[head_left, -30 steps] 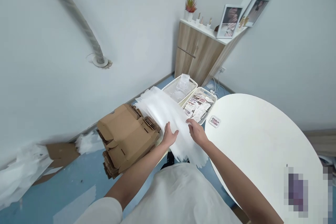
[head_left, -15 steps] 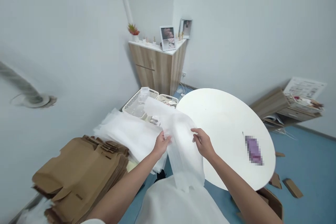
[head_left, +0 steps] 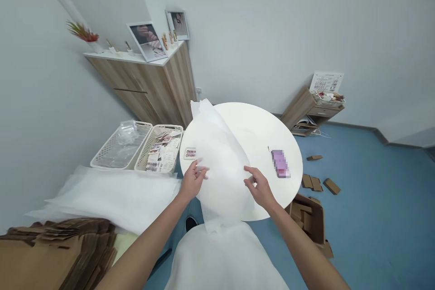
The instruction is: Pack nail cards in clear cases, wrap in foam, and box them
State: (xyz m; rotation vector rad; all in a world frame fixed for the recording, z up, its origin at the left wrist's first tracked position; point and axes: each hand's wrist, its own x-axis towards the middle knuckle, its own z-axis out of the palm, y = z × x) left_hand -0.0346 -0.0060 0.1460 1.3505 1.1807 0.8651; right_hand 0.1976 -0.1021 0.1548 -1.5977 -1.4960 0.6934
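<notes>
A thin, translucent white packing foam sheet [head_left: 220, 145] stretches over the round white table [head_left: 272, 127], its lower end hanging toward my lap. At its left edge, the fingers of my left hand [head_left: 193, 182] are closed on it. The fingers and thumb of my right hand [head_left: 261, 188] pinch the opposite edge. Just left of the sheet, a small pack with dark red pieces [head_left: 190, 153] lies on the tabletop. Farther right rests a purple item [head_left: 280, 163], blurred by pixels. The sheet covers part of the table.
Left of the table stand a basket of clear plastic [head_left: 98, 158] and a basket of printed cards [head_left: 139, 163]. Nearer are a foam sheet stack [head_left: 112, 195] and flattened cardboard boxes [head_left: 37, 258]. A wooden cabinet [head_left: 176, 81] fills the corner. An open carton [head_left: 317, 222] sits on the floor.
My view has swung right. The foam sheet has moved from beside the stack and baskets to over the table, with both hands still at its edges. The small pack has come into view.
</notes>
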